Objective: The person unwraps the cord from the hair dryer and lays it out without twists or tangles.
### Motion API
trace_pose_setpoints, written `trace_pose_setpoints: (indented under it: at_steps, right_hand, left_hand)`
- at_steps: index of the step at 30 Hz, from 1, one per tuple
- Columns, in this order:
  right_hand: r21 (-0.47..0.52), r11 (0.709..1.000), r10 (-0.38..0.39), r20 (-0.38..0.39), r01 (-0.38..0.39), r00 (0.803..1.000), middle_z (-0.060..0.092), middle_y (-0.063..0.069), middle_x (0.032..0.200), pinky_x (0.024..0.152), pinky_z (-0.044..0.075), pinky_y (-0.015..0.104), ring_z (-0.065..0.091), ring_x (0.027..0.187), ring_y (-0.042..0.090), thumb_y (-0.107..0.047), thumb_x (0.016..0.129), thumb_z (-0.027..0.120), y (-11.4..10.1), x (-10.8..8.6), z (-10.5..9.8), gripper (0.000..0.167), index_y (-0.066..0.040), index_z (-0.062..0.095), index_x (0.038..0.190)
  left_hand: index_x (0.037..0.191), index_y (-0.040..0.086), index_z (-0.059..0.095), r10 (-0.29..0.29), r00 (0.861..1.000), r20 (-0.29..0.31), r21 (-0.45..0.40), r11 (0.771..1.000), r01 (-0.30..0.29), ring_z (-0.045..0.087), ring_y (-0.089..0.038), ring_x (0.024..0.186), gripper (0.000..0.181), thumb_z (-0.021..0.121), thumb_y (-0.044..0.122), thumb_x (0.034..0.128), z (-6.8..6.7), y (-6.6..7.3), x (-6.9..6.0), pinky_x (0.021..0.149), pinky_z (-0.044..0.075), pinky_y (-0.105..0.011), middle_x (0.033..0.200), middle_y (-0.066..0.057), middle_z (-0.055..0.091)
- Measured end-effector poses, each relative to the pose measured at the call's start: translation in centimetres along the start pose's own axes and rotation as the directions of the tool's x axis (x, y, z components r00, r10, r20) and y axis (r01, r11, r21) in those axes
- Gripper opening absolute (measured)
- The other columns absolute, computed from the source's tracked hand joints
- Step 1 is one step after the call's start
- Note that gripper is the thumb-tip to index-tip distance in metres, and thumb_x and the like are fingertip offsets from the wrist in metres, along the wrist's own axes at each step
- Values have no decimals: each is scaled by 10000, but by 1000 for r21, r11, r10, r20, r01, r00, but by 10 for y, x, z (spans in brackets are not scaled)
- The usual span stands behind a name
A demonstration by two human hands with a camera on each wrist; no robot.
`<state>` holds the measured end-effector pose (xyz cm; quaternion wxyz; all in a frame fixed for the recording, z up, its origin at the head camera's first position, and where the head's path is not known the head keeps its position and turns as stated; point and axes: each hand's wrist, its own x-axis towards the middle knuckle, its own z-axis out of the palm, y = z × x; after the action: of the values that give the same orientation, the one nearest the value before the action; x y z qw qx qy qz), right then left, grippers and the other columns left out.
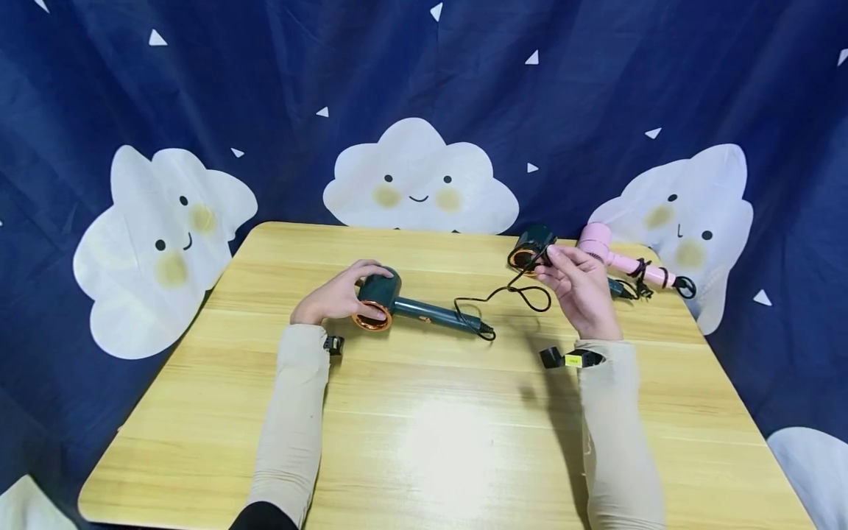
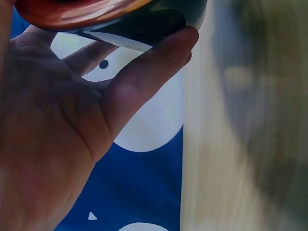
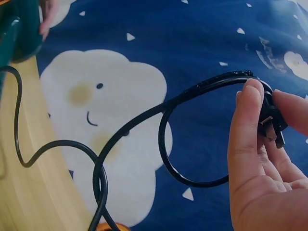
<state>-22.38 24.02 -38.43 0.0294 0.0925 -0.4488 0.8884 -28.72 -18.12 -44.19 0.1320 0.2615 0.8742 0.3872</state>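
On the left, the left hand has its grip curled around the head of the dark green hair dryer, mid-desk, whose smooth casing could slip if that hold slackens. From the handle's end the looped cord rises to the right hand, its grip pinching the plug; a hard pull could knot the loops or swing the dryer round. Farther right, the second dark green hair dryer could snag the cord, with the pink hair dryer just beside it; no container shows.
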Motion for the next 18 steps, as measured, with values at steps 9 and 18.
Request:
trace_pose_setpoints:
  at_steps: [9, 18]
  right_hand:
    - [11, 999, 35, -29, -34, 999, 772, 98, 886, 712, 630, 267, 773, 733, 199, 9, 1021, 588, -10, 1, -19, 198, -26, 759, 928]
    - [85, 994, 75, -17, -73, 997, 760, 182, 910, 759, 630, 258, 797, 827, 248, 29, 1035, 540, -18, -3, -39, 199, 42, 709, 931]
  left_hand:
    - [1452, 268, 556, -41, 999, -28, 3, 999, 41, 419, -399, 1442, 787, 936, 309, 764, -5, -19, -8, 1134, 436, -586, 1652, -112, 298]
    - [1453, 264, 549, -66, 996, -66, -7, 998, 66, 439, -427, 1398, 783, 931, 306, 772, -15, -30, -21, 1122, 430, -612, 1641, -135, 295]
